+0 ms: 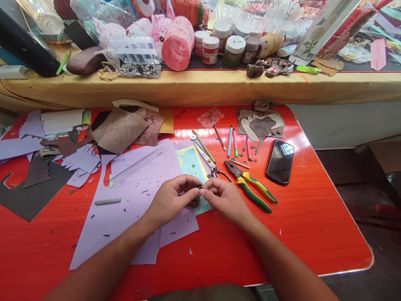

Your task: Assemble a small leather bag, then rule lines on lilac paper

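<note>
My left hand [175, 194] and my right hand [224, 196] meet fingertip to fingertip above the papers. Between their thumbs and forefingers is a small dark piece [199, 187], mostly covered by the fingers. Below it, partly behind my left thumb, shows a small brown leather piece [194, 202]. Both hands are closed in a pinch. Pliers [250, 184] with green and yellow handles lie to the right of my right hand. Scissors [209, 161] lie just beyond my fingers, on the light blue sheet [191, 161].
Purple paper [131, 225] with dark scraps, a clear ruler [138, 166] and a grey cutter [107, 201] lie left. Leather pieces [120, 129] are piled behind. Several pens [229, 141], small metal rings and a phone [280, 162] lie right. Paint jars [210, 51] crowd the shelf.
</note>
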`<state>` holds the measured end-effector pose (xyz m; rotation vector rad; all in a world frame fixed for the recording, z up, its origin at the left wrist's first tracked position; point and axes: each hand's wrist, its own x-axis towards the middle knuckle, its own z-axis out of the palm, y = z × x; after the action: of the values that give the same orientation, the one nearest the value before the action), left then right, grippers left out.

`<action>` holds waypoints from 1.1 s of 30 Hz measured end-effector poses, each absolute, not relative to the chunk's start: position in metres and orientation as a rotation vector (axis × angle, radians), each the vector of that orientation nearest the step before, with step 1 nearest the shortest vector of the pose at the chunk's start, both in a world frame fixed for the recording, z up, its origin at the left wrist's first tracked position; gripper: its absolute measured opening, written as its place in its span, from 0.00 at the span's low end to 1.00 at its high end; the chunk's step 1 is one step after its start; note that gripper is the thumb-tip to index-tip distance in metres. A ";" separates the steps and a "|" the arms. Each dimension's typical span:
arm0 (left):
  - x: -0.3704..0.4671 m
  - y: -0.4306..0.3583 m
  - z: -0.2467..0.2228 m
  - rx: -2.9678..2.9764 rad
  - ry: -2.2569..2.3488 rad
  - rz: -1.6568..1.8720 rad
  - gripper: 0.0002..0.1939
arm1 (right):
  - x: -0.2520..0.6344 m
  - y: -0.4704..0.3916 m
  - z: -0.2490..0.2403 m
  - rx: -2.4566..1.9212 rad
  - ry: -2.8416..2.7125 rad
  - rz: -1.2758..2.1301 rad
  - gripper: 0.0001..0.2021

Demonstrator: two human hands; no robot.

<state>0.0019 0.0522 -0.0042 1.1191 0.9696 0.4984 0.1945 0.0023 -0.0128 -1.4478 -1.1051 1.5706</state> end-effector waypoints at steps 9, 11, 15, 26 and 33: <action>0.002 0.052 -0.007 1.097 0.941 0.517 0.16 | 0.194 0.002 -0.015 -1.445 -1.087 1.553 0.18; 0.003 0.052 -0.007 1.094 0.939 0.515 0.15 | 0.194 0.002 -0.015 -1.421 -1.086 1.552 0.18; 0.002 0.051 -0.009 1.103 0.956 0.505 0.15 | 0.194 0.002 -0.014 -1.406 -1.077 1.564 0.17; 0.002 0.056 -0.006 1.006 0.910 0.496 0.18 | 0.197 0.003 -0.011 -1.326 -1.020 1.618 0.16; 0.004 0.052 -0.008 1.000 0.920 0.545 0.17 | 0.195 0.003 -0.012 -1.335 -1.022 1.583 0.16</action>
<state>0.0044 0.0523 -0.0084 1.0003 0.9198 0.5454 0.1949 0.0032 -0.0122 -1.3347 -1.0223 1.5833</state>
